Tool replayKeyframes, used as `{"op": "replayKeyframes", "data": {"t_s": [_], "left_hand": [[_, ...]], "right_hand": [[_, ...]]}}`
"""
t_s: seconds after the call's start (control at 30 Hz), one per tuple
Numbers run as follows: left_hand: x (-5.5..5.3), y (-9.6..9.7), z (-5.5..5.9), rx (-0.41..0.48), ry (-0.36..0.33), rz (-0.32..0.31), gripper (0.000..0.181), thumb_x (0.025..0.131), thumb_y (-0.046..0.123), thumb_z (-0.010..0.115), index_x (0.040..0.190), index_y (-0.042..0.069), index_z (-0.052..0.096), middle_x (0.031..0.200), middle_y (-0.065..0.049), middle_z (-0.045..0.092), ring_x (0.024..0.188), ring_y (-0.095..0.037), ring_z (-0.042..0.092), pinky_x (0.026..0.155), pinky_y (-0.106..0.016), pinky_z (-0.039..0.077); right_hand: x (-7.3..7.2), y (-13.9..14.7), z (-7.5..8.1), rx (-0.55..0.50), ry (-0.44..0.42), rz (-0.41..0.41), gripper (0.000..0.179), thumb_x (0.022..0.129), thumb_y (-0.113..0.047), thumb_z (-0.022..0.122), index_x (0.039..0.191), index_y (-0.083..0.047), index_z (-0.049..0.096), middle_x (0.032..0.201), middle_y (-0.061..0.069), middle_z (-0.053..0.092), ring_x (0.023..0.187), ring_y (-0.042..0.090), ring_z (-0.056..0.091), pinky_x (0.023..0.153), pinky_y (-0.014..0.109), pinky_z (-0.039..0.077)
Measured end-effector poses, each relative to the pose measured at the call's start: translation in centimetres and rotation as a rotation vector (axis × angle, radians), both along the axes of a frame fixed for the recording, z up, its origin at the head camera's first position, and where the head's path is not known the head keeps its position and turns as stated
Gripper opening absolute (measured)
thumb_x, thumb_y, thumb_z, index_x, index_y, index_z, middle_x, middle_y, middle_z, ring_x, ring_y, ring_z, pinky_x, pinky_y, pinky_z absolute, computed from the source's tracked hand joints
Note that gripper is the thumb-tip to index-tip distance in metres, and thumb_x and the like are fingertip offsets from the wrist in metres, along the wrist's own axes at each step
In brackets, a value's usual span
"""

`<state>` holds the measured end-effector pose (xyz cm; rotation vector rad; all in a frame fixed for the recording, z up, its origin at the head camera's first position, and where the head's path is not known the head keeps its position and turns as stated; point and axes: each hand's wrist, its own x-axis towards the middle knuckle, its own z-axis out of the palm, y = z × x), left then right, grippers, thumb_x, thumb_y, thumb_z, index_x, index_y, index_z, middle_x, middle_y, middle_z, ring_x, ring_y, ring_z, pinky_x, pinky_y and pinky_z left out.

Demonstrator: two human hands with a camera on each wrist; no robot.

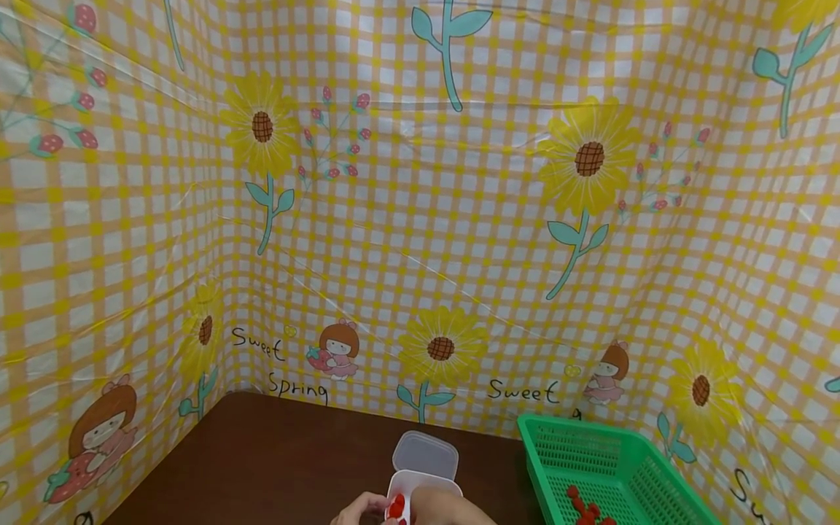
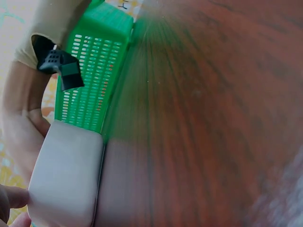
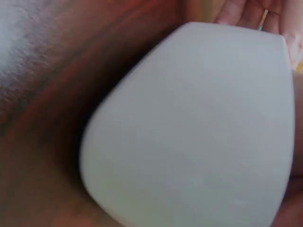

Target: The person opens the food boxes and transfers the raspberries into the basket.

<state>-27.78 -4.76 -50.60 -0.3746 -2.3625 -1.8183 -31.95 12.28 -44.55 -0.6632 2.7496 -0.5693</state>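
Note:
A white plastic box (image 1: 420,477) stands at the table's near middle. My left hand (image 1: 361,509) is at its left rim, finger and thumb close to small red berry-like pieces (image 1: 397,504). The left wrist view shows its fingertips (image 2: 18,197) right at the box's edge. My right hand (image 1: 438,506) reaches in over the box from the right; its fingers are hidden there, so I cannot tell what they hold. In the right wrist view the box's pale wall (image 3: 189,123) fills the middle, and fingers of the left hand (image 3: 244,13) show past its top edge.
Just behind the box is a translucent lid (image 1: 425,456). A green perforated basket (image 1: 534,467) stands at the right, with several red pieces (image 1: 584,508) inside. Checked sunflower cloth (image 1: 367,255) walls in the dark brown table (image 1: 295,459) at the back and sides.

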Motion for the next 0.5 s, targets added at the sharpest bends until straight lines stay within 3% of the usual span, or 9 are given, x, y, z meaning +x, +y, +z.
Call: {"op": "replayKeyframes", "data": {"t_s": [0.2, 0.5], "left_hand": [[0.0, -0.1, 0.1, -0.011, -0.021, -0.012, 0.036, 0.080, 0.038, 0.069, 0.099, 0.009, 0.061, 0.089, 0.000, 0.066, 0.076, -0.011, 0.063, 0.067, -0.027, 0.049], [-0.1, 0.1, -0.2, -0.064, 0.002, 0.034, 0.037, 0.079, 0.041, 0.069, 0.100, 0.011, 0.061, 0.088, 0.000, 0.067, 0.073, -0.008, 0.061, 0.067, -0.030, 0.049]], "right_hand": [[-0.4, -0.4, -1.1, -0.073, 0.012, -0.140, 0.017, 0.068, -0.020, 0.076, 0.062, -0.014, 0.062, 0.056, -0.003, 0.054, 0.051, 0.015, 0.045, 0.050, 0.029, 0.039], [-0.5, -0.6, -0.9, -0.138, -0.061, -0.212, 0.023, 0.066, -0.026, 0.081, 0.067, -0.011, 0.063, 0.061, 0.002, 0.057, 0.055, 0.020, 0.048, 0.052, 0.031, 0.040]]}}
